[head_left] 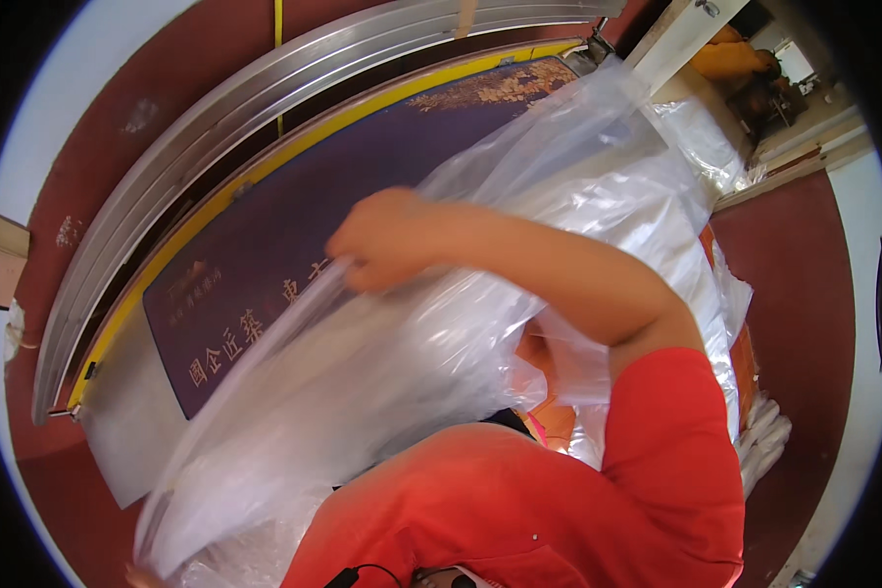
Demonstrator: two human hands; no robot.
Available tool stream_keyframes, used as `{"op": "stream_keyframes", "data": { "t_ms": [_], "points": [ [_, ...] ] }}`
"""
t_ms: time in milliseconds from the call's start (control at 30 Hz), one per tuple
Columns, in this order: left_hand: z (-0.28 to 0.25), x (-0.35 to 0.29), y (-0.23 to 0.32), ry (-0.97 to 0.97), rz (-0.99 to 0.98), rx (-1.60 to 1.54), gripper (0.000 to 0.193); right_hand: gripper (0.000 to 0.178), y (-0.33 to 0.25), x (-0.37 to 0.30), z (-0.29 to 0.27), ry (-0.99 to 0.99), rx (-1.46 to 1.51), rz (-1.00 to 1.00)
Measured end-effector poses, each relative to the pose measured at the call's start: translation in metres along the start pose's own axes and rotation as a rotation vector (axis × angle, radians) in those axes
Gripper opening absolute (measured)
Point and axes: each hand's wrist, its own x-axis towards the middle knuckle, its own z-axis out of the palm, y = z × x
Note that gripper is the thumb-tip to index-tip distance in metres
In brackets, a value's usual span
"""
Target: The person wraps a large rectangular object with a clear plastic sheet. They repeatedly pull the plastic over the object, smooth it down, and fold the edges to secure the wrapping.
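Observation:
A large clear plastic sheet (392, 343) stretches slantwise across the view, bunched and shiny toward the right. My right hand (387, 240) is closed on its upper edge, with my bare forearm reaching over from the right. At the lower left rim only a sliver of my left hand (145, 578) shows, where the sheet's edge runs down taut to it; most of its fingers are cut off. Beyond the sheet lies a dark purple panel (294, 216) with gold lettering and a gold leaf pattern at its far right. The sheet covers part of this panel.
A yellow-edged frame (181, 240) borders the panel's far side, with curved-looking silver metal rails (157, 167) behind it. White plastic wrapping (701, 142) lies at the far right. Dark red floor (794, 284) shows at the right, and a doorway with clutter at the upper right.

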Motion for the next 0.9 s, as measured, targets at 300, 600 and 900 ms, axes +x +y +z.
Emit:
{"op": "stream_keyframes", "data": {
  "t_ms": [300, 600, 900],
  "points": [
    [0.033, 0.074, 0.255, 0.073, 0.183, -0.482, 0.040, 0.040, 0.185, -0.295, -0.205, 0.291, 0.001, 0.902],
    [0.015, 0.094, 0.415, 0.232, 0.565, -0.366, 0.036, 0.057, 0.120, -0.174, -0.087, 0.575, -0.799, 0.332],
    [0.018, 0.062, 0.267, 0.001, 0.429, 0.248, 0.043, 0.046, 0.214, -0.220, -0.016, 0.591, -0.571, 0.634]
  ]
}}
